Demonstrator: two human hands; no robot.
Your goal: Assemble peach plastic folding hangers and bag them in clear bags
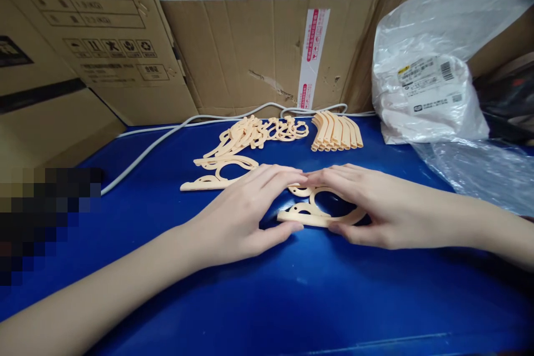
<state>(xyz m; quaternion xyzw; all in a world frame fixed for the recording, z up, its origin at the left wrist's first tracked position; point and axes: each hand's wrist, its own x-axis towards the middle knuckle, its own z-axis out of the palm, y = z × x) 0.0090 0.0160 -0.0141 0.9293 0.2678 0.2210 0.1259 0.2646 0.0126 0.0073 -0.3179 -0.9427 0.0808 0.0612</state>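
Two beige plastic folding-hanger pieces point(308, 221) lie one behind the other on the blue table, partly covered by my hands. My right hand point(371, 206) arches over their right end, its thumb at the near edge and its fingers at the far side. Over the left end bends my left hand point(242, 208), thumb by the near edge, fingertips meeting those of the right hand. Just beyond the left hand are similar hanger pieces point(204, 184), also in a row. Farther back is a loose pile of hooks and arms point(246, 136), with a neat stack of curved arms point(337, 130) to its right.
Cardboard boxes point(246, 50) wall off the back and left. A white cable point(154, 150) runs along the rear of the blue table point(267, 295). A labelled white plastic bag point(429, 94) stands at the back right, with clear film point(492, 172) before it. Pixelation covers the left edge.
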